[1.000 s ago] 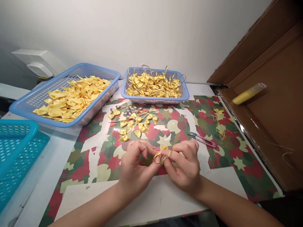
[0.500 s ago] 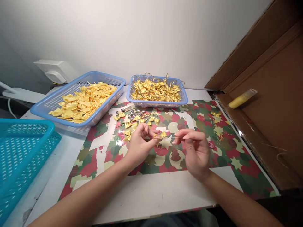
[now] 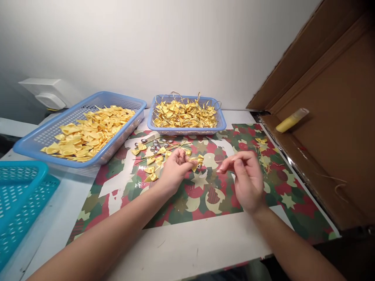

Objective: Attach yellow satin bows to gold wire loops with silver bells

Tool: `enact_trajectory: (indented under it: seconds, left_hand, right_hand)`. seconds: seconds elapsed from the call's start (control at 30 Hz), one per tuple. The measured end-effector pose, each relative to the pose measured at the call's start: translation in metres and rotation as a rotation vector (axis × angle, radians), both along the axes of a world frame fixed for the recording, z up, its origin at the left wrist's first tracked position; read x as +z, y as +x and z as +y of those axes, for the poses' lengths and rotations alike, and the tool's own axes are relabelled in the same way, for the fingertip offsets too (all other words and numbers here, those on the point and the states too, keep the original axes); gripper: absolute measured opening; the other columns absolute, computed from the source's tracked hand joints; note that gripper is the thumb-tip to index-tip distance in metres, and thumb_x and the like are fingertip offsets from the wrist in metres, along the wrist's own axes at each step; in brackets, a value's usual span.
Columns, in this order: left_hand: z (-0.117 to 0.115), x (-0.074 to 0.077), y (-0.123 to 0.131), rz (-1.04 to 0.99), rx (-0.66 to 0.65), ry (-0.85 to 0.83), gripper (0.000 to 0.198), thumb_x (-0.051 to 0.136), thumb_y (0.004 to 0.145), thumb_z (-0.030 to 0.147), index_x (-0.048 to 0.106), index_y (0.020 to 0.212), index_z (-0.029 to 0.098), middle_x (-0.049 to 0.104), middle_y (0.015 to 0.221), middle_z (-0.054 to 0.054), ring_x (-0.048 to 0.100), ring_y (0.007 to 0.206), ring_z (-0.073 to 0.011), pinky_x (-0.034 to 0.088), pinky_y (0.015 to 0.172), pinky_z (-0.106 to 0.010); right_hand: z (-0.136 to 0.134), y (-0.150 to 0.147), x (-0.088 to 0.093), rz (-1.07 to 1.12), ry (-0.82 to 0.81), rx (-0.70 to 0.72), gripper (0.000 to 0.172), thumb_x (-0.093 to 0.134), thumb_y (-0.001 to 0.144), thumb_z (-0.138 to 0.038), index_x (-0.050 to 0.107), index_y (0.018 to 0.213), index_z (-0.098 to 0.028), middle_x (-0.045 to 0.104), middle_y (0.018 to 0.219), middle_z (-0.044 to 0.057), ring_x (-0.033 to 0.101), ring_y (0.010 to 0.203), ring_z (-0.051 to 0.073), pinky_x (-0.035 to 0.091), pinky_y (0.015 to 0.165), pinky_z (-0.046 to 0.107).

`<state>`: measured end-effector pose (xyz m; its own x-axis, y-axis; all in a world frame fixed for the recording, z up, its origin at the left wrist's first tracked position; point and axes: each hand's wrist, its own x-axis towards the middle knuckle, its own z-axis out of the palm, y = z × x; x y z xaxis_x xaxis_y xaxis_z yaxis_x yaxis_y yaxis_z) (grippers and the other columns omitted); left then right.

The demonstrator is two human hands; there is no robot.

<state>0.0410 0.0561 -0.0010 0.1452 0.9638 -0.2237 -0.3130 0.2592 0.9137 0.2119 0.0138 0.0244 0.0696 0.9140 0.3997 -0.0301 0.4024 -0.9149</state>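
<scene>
My left hand (image 3: 175, 173) is closed over the middle of the table, pinching a yellow ribbon bow (image 3: 200, 159). A small silver bell (image 3: 199, 166) shows at the bow's lower edge. From the bow a thin gold strand runs right toward my right hand (image 3: 249, 181), whose thumb and fingers are pressed together on its end. Beyond my left hand lie loose yellow bows (image 3: 151, 174), several silver bells (image 3: 156, 145) and gold cords (image 3: 142, 157).
A blue basket (image 3: 102, 160) of yellow bows stands at left. Another blue basket (image 3: 187, 132) holds bows with gold cords. A teal basket (image 3: 20, 199) sits nearest left. Cardboard (image 3: 331, 97) walls the right side, beside a yellow tube (image 3: 291, 121). Patterned paper (image 3: 187, 207) covers the table.
The bow has turned, and its silver bell now shows. My right hand has drawn a little away from my left along the strand. The camera view has shifted slightly right.
</scene>
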Motion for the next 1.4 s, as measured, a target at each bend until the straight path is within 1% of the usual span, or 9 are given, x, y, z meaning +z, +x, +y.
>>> enact_trajectory:
  seconds: [0.13,0.27,0.47,0.57,0.7,0.8,1.0,1.23,1.4]
  left_hand:
    - [-0.002,-0.002,-0.002,-0.095,-0.022,-0.06,0.041,0.074,0.065,0.019,0.034,0.074,0.022,0.041,0.055,0.011,0.041,0.046,-0.0048,0.03,0.046,-0.017]
    - [-0.008,0.002,-0.001,-0.225,-0.058,-0.168,0.044,0.076,0.058,0.016,0.036,0.074,0.022,0.053,0.062,0.008,0.052,0.058,-0.0081,0.04,0.057,-0.019]
    - [-0.017,0.008,0.002,-0.287,-0.141,-0.23,0.044,0.076,0.058,0.014,0.036,0.075,0.022,0.05,0.063,0.009,0.046,0.054,-0.0054,0.035,0.053,-0.018]
    - [-0.019,0.008,0.003,-0.257,-0.147,-0.232,0.043,0.075,0.058,0.014,0.036,0.075,0.021,0.048,0.064,0.009,0.044,0.054,-0.0053,0.033,0.053,-0.018]
    - [-0.02,0.006,0.003,-0.206,-0.159,-0.203,0.041,0.072,0.058,0.014,0.036,0.076,0.022,0.045,0.063,0.009,0.042,0.054,-0.0058,0.032,0.054,-0.019]
    - [-0.02,0.004,0.002,-0.173,-0.168,-0.191,0.042,0.072,0.059,0.016,0.035,0.076,0.022,0.043,0.062,0.009,0.04,0.053,-0.0061,0.03,0.054,-0.02]
    - [-0.02,0.003,0.002,-0.142,-0.182,-0.16,0.039,0.07,0.059,0.015,0.034,0.074,0.022,0.042,0.06,0.01,0.033,0.051,-0.0055,0.025,0.051,-0.02]
    - [-0.022,0.003,0.001,-0.226,-0.2,-0.185,0.037,0.069,0.06,0.012,0.035,0.074,0.021,0.043,0.06,0.01,0.033,0.052,-0.0059,0.026,0.052,-0.02]
    - [-0.022,0.003,-0.001,-0.304,-0.224,-0.192,0.039,0.07,0.059,0.01,0.036,0.076,0.021,0.045,0.062,0.01,0.035,0.052,-0.0052,0.028,0.051,-0.02]
  right_hand:
    - [-0.003,-0.001,-0.007,-0.057,-0.101,0.098,0.015,0.043,0.1,-0.029,0.053,0.091,-0.022,0.066,0.088,0.003,0.063,0.074,0.014,0.053,0.067,0.031]
    - [-0.005,-0.003,-0.013,-0.067,-0.199,0.124,0.015,0.047,0.097,-0.033,0.052,0.088,-0.022,0.054,0.072,-0.002,0.052,0.062,0.012,0.048,0.058,0.027]
    - [-0.007,-0.009,-0.018,-0.144,-0.346,0.102,0.008,0.058,0.088,-0.028,0.055,0.085,-0.022,0.037,0.06,-0.008,0.035,0.048,0.008,0.032,0.044,0.019]
    - [-0.007,-0.008,-0.018,-0.27,-0.263,0.06,0.003,0.061,0.086,-0.024,0.061,0.084,-0.022,0.042,0.056,-0.007,0.035,0.045,0.007,0.033,0.043,0.021]
    - [-0.004,-0.002,-0.016,-0.482,0.018,0.02,0.009,0.059,0.085,-0.016,0.066,0.085,-0.023,0.066,0.071,0.0,0.053,0.054,0.011,0.043,0.048,0.024]
    - [-0.002,0.002,-0.013,-0.597,0.117,0.029,0.015,0.055,0.084,-0.014,0.065,0.09,-0.023,0.07,0.076,0.001,0.06,0.06,0.013,0.048,0.054,0.026]
    - [-0.004,0.005,-0.011,-0.573,-0.156,0.146,0.002,0.057,0.084,-0.021,0.056,0.085,-0.023,0.033,0.052,-0.01,0.037,0.041,0.008,0.035,0.042,0.021]
    - [0.0,0.008,-0.009,-0.32,-0.443,0.428,0.01,0.058,0.088,-0.026,0.051,0.082,-0.021,0.039,0.056,-0.009,0.036,0.042,0.005,0.028,0.041,0.018]
    - [0.005,0.008,-0.009,-0.072,-0.574,0.547,0.019,0.061,0.086,-0.032,0.049,0.077,-0.02,0.035,0.059,-0.009,0.023,0.043,0.004,0.021,0.04,0.017]
